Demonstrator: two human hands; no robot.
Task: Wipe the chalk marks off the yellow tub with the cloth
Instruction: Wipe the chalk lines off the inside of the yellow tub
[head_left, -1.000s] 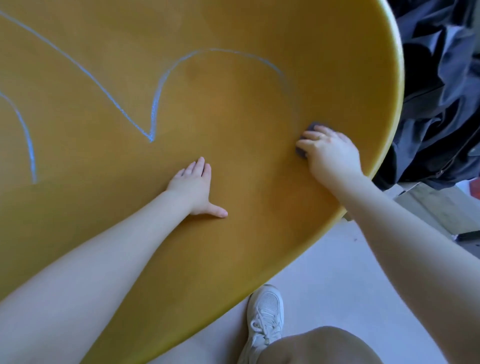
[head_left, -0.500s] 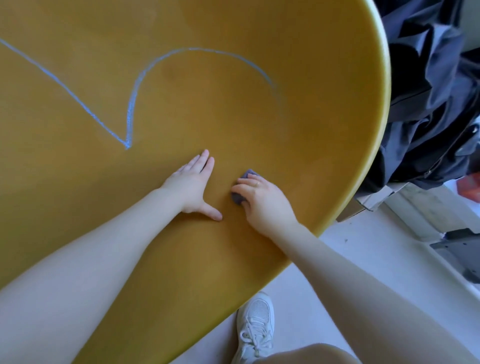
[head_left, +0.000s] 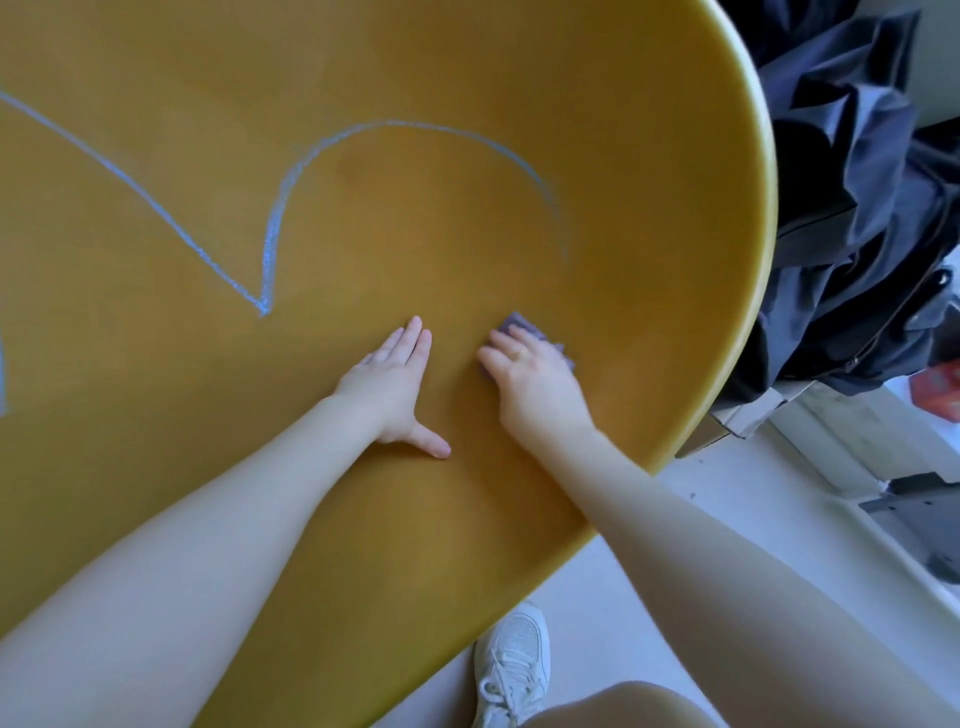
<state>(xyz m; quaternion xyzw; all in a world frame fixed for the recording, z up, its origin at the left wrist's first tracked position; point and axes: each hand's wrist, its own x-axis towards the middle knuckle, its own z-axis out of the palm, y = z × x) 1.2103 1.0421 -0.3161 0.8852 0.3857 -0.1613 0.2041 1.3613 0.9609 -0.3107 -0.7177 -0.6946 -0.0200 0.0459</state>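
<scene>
**Cloth pressed on the tub beside the braced hand**

Since half a second ago the right hand (head_left: 535, 382) has shifted only slightly, staying close beside the left, after sweeping in from near the tub's right rim a second ago. It lies on the small grey-purple cloth (head_left: 511, 325), fingers curled over it and pressing it against the yellow tub (head_left: 649, 156); cloth edges peek out past the fingertips and at the hand's right side. Just left of it, with a narrow strip of yellow between, the left hand (head_left: 392, 384) rests flat on the tub, fingers straight and together, thumb spread out to the right, holding nothing. Above both hands runs a blue chalk line (head_left: 270, 234): a diagonal stroke from the upper left meets a sharp point, then rises and arcs over to the right, fading out above the cloth. Another short chalk stroke (head_left: 2, 379) shows at the far left edge. Beyond the tub's right rim lies dark crumpled fabric (head_left: 857, 208). Below, on the pale floor (head_left: 753, 519), stands a white sneaker (head_left: 514, 665)
</scene>
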